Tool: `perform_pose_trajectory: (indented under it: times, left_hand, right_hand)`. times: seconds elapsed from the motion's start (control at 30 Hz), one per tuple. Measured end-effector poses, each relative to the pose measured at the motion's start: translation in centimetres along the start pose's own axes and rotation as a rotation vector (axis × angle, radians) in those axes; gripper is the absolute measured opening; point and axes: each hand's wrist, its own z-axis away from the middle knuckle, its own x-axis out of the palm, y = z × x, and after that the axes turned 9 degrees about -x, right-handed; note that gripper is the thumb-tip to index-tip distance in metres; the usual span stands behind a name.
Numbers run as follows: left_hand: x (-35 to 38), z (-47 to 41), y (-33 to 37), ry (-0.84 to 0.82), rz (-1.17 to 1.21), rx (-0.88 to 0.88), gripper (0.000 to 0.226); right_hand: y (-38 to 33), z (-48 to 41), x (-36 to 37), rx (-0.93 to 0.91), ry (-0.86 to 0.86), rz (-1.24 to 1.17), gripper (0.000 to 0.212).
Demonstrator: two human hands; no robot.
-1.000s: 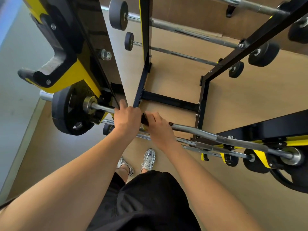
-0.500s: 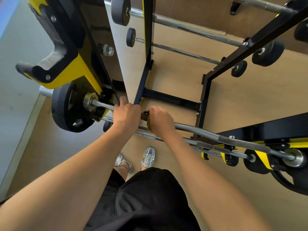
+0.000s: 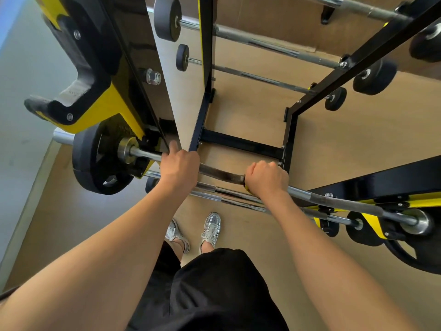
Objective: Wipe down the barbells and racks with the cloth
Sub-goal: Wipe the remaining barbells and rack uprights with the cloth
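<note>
A curved steel barbell lies across the black and yellow rack, with a black plate on its left end. My left hand grips the bar close to the left upright. My right hand is wrapped round the bar further right, and a yellow and black cloth shows at the edge of its palm, mostly hidden by the fingers. The stretch of bar between the two hands looks dark and wet.
More barbells with small black plates hang on the rack's far rungs. A thinner bar sits just below the one I hold. The right rack arm carries another plate. My feet stand on the wooden floor.
My right hand has slid to the right along the bar with the cloth, away from my left hand, which stays in place. A dark stretch of bar now shows between them.
</note>
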Motion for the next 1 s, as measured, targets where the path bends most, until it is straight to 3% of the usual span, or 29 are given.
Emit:
perform_pose_trajectory:
  times: [0.07,0.13,0.27,0.43,0.53,0.57,0.67,0.83,0.93,1.0]
  left_hand:
    - [0.4,-0.2,-0.1,0.018,0.002,0.005,0.028]
    - [0.5,-0.3,-0.1,0.026,-0.031,0.014,0.029]
    - [0.7,-0.6,0.0,0.036,-0.113,0.053,0.03]
    - [0.6,-1.0,-0.5,0.02,-0.11,0.086,0.033]
    - [-0.2,-1.2,-0.6,-0.021,-0.152,0.129,0.036]
    - [-0.5,-1.1,-0.5,-0.029,-0.173,0.148,0.036]
    - [-0.8,-0.8,-0.2,-0.06,-0.235,0.193,0.038]
    - [-2.2,-0.3,-0.7,-0.183,-0.329,0.314,0.04]
    - [-3.4,-0.6,0.1,-0.299,-0.157,0.403,0.036]
    - [-4.8,0.2,1.5,-0.384,0.104,0.507,0.041]
  right_hand:
    - [-1.2,-0.9,-0.2,0.043,0.002,-0.054,0.053]
    - [-4.7,-1.4,0.4,-0.044,0.042,-0.172,0.052]
    - [-10.5,-1.2,2.4,-0.256,0.082,-0.094,0.045]
    - [-5.1,0.3,1.4,-0.27,0.059,-0.047,0.04]
    - [-2.1,2.3,1.4,-0.255,0.042,-0.088,0.018]
    - [-1.6,3.0,1.4,-0.276,0.012,-0.095,0.02]
    - [-1.8,4.7,-0.4,-0.237,-0.069,-0.212,0.05]
    - [-2.5,6.2,-4.5,-0.159,0.01,-0.542,0.04]
    - [-2.6,7.5,-6.1,-0.077,0.053,-0.654,0.027]
    - [-2.5,8.4,-6.9,0.012,0.066,-0.713,0.033]
